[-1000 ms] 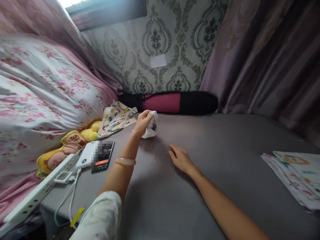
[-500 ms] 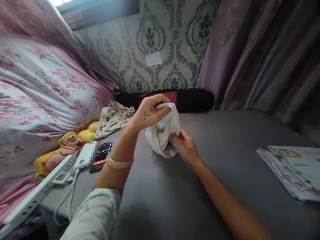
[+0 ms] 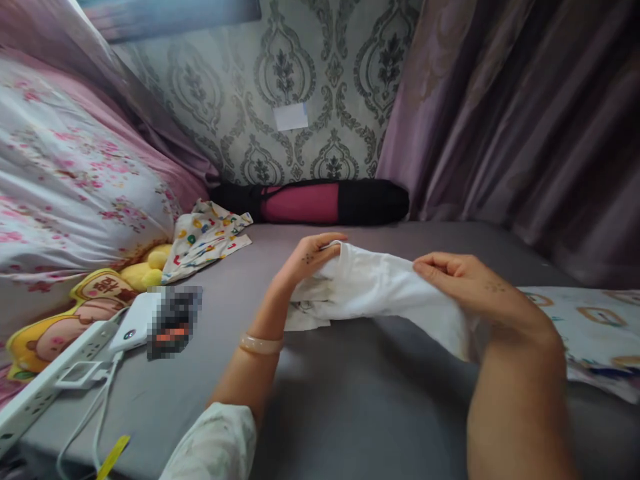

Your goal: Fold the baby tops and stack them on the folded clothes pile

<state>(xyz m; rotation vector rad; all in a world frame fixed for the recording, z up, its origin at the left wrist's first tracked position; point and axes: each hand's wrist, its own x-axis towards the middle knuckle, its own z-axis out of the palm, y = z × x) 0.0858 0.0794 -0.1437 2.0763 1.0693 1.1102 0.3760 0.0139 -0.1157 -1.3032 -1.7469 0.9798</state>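
Observation:
A white garment, soft and partly crumpled, is stretched between my two hands above the grey bed sheet. My left hand pinches its left end, where a thicker edge shows and a faintly printed part hangs below. On the far side of the cloth from there, my right hand grips the upper edge between thumb and fingers. The garment's right end hangs down under that hand and is slightly blurred. Its exact kind is hard to make out.
Folded printed cloths lie at right. At left are a power strip, a white power bank, a blurred-out phone, a yellow plush toy and a patterned cloth. A black and pink bag lies along the wall.
The bunched white garment has been drawn out sideways. My right hand has moved right and up with its edge, and my left hand has come lower. The view has shifted rightward.

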